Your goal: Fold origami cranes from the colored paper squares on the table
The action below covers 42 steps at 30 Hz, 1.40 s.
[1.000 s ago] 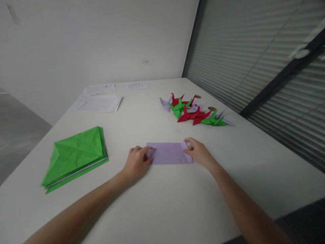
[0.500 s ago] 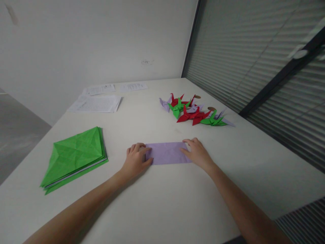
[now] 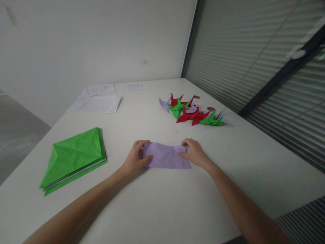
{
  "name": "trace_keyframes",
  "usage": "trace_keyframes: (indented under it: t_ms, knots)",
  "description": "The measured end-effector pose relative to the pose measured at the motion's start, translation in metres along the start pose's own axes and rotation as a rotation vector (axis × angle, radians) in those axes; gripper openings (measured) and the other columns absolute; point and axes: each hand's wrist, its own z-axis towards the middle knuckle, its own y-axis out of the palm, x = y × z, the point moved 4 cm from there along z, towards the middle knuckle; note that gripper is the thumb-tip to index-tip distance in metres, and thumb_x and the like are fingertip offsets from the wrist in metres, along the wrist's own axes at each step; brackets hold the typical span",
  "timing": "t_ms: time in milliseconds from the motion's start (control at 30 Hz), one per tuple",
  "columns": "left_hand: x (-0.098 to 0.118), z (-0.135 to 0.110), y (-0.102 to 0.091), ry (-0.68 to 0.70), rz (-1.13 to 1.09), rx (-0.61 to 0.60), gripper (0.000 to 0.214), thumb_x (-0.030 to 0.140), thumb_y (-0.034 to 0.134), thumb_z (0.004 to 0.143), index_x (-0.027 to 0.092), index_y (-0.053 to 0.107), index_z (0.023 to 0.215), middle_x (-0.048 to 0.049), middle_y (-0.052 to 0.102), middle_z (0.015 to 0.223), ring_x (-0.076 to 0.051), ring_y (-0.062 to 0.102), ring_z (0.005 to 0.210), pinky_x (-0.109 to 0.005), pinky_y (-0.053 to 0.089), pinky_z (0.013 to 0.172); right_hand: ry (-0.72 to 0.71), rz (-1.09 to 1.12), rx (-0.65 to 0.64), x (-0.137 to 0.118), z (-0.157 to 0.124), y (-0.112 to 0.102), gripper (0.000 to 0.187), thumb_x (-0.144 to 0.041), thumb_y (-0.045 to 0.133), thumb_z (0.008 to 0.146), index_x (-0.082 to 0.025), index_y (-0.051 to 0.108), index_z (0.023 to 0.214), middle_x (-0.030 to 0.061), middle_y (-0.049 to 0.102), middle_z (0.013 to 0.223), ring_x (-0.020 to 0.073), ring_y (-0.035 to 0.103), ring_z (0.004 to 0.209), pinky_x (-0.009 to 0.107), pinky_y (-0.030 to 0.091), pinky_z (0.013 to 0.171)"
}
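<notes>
Lilac paper (image 3: 166,156), folded into a long rectangle, matte and faintly creased, lying on the white counter (image 3: 162,203) near its middle. Pinched at the left end by the left hand (image 3: 134,159), thumb on top, fingers curled over the far edge; gripped likewise at the right end by the right hand (image 3: 195,154).

Single head view, above near table (image 3: 162,210) edge, facing forward-down toward wall (image 3: 88,40); left hand (image 3: 134,159), right hand (image 3: 196,156) close.

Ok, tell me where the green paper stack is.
Head view: the green paper stack lies on the white table's left side, left of the left hand gripping the folded lilac sheet.
</notes>
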Motion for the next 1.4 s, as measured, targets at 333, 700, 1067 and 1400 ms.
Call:
trace_keyframes:
  t_ms: [333, 700, 1067, 1400]
  knots:
    - [-0.014, 0.004, -0.011, -0.25, -0.351, 0.266, 0.093, 0.034, 0.083, 0.063, 0.022, 0.037, 0.143, -0.0161, 0.053, 0.134, -0.027, 0.052, 0.123, -0.041, 0.046, 0.097, 0.07, 0.844, 0.066, -0.024, 0.001, -0.017, 0.034, -0.037, 0.077, 0.064, -0.021, 0.062, 0.091, 0.0016, 0.064, 0.082, 0.0167, 0.06, 0.075, 0.029, 0.048, 0.067]
    - [0.017, 0.005, -0.021, -0.274, -0.629, 0.336, 0.042, 0.052, 0.079, 0.068, 0.016, 0.077, 0.089, -0.0072, 0.074, 0.089, -0.019, 0.063, 0.081, -0.027, 0.047, 0.071, 0.277, 1.132, 0.077, -0.03, -0.004, -0.007, 0.043, -0.045, 0.086, 0.052, -0.02, 0.068, 0.081, 0.001, 0.069, 0.074, 0.016, 0.062, 0.065, 0.031, 0.051, 0.064]
    - [0.033, 0.003, -0.024, -0.296, -0.714, 0.408, 0.038, 0.046, 0.085, 0.06, 0.015, 0.078, 0.082, -0.0119, 0.075, 0.09, -0.024, 0.066, 0.088, -0.036, 0.049, 0.082, 0.27, 0.978, 0.24, -0.037, -0.011, -0.016, 0.038, -0.058, 0.074, 0.066, -0.02, 0.07, 0.072, 0.0013, 0.064, 0.066, 0.0174, 0.056, 0.062, 0.03, 0.044, 0.058]
    - [0.032, 0.002, -0.023, -0.317, -0.753, 0.387, 0.034, 0.045, 0.085, 0.058, 0.015, 0.076, 0.07, -0.001, 0.064, 0.063, -0.01, 0.052, 0.06, -0.024, 0.043, 0.058, 0.268, 1.001, 0.344, -0.027, -0.01, -0.017, 0.036, -0.055, 0.076, 0.066, -0.02, 0.072, 0.075, 0.0022, 0.067, 0.071, 0.0189, 0.059, 0.067, 0.032, 0.048, 0.063]
